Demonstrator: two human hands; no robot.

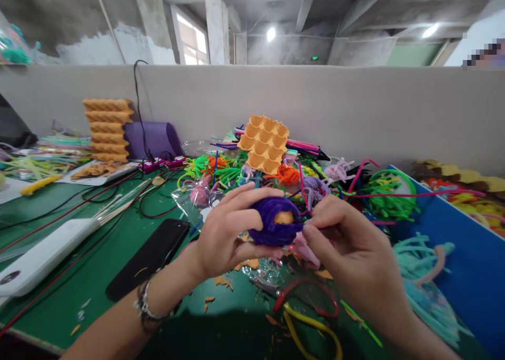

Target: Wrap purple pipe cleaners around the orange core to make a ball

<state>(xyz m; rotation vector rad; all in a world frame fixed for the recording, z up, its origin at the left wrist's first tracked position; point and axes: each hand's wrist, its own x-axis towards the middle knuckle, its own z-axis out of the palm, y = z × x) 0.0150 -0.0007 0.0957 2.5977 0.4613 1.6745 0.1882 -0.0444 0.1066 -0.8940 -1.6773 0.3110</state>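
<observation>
**Purple ball in my left hand, purple strip pinched in my right hand**

My left fingers are curled around the ball from above, below and the near side, opened only as wide as it is. My right thumb and forefinger are closed together on the fuzzy strip at the ball's right side. An orange core shows through the purple wrap. The ball is held up over the green table, between my two hands.

Below lie red- and yellow-handled scissors among orange scraps. Just behind the ball is a tangle of coloured fuzzy stems, with an orange egg-crate piece tilted on it. Left of my wrist lies a flat black object; beyond it, a white tool. A blue panel stands to my right, beside turquoise stems.
</observation>
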